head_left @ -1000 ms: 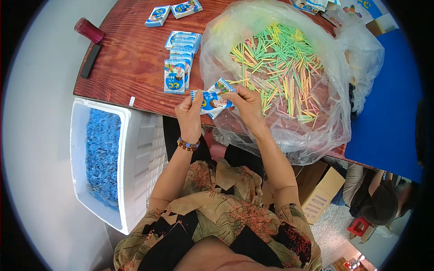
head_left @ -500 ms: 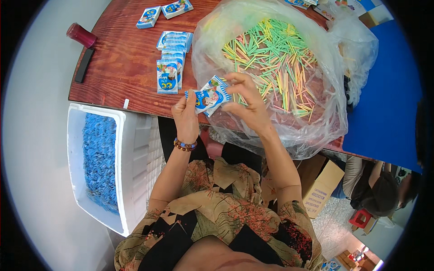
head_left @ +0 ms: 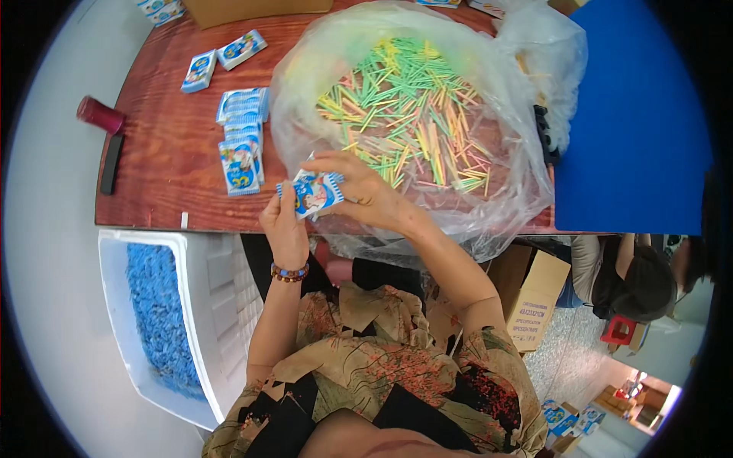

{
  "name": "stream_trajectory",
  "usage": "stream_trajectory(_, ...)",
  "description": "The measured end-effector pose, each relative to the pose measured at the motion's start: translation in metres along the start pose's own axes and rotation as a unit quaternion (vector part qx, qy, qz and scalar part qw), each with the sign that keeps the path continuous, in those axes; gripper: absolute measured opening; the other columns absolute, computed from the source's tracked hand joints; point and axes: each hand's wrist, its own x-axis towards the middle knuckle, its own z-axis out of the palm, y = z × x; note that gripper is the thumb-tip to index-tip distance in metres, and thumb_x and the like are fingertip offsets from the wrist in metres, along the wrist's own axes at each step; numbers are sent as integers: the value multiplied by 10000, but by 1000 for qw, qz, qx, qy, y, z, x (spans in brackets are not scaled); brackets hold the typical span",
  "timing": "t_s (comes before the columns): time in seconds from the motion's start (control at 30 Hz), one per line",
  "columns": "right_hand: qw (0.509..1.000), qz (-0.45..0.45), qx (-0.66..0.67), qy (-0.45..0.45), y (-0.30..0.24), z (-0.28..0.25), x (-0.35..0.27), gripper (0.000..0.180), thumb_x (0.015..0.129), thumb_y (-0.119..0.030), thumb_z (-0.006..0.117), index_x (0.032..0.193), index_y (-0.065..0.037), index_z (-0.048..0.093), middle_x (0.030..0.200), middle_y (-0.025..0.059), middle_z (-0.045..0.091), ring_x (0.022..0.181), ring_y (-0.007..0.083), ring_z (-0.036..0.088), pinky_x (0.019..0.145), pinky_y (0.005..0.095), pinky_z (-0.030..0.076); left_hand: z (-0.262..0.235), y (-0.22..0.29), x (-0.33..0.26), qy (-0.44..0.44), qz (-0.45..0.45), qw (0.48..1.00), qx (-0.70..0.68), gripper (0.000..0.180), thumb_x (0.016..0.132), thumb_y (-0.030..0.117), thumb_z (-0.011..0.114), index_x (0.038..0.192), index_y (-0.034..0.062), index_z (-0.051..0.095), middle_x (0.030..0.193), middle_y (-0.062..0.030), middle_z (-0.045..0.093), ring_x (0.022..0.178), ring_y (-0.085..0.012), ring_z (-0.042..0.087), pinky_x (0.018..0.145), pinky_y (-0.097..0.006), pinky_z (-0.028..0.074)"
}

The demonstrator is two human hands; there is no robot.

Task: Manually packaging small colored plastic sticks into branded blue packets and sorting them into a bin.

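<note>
**Two hands, one small packet**

Both sets of fingers pinched shut on a small blue-and-white packet [head_left: 311, 192], held just above the near edge of the wooden table [head_left: 164, 164]. Left hand [head_left: 284, 225] gripping the packet's left edge from below, beaded bracelet [head_left: 289, 272] at the wrist. Right hand [head_left: 365, 192] curled over the top and right side, fingertips [head_left: 319, 159] clamped along the upper edge. Just behind, a big clear plastic bag [head_left: 489, 191] heaped with green, yellow and pink sticks [head_left: 405, 107]. Left of the hands, a fanned row of matching packets [head_left: 241, 141] lying on the wood. Lower left, beside the table, a white bin [head_left: 221, 305] of blue pieces [head_left: 156, 313].
</note>
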Motion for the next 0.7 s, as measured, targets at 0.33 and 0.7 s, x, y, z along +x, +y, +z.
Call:
stream_trajectory(0.33,967,224,94,83,44,-77,-15,163,863,-149,622,948,-32,698,1089,95,651,1030,230,590,908,330,441,-2,-13,-3,21,-3,1000,-20,253,972,252,523,865,48,627,850,-24,669,743,-94,629,627,-255,493)
stream_trajectory(0.7,810,269,-521,17,191,-205,5,410,873,-270,523,1218,-52,553,1199,207,579,1130,331,536,993,433,393,-19,-18,-5,12,-14,999,-36,270,993,203,469,921,-7,622,924,-56,671,808,-108,636,732,-264,502)
